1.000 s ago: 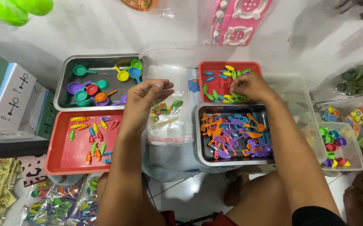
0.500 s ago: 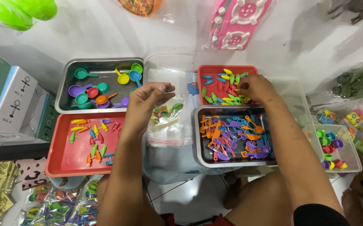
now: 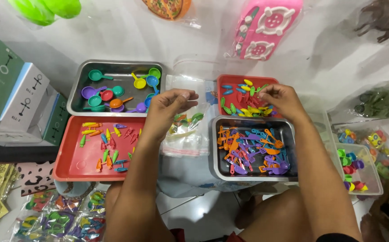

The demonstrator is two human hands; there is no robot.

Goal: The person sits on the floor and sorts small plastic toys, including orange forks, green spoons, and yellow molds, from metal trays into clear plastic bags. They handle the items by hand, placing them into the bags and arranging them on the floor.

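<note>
The left hand [image 3: 167, 110] is hovering over a clear plastic bag [image 3: 186, 130], fingers curled and pinching its upper edge; the bag is lying between the trays and holding a few small coloured pieces; the right hand [image 3: 280, 99] is reaching into the red tray of toy leaves [image 3: 230, 85], fingertips closing on pieces, though what they are gripping cannot be told; just below it is sitting a steel tray of toy utensils [image 3: 288, 130]; to the left are lying a steel tray of toy pans [image 3: 75, 96] and a red tray of toy carrots [image 3: 66, 166].
</note>
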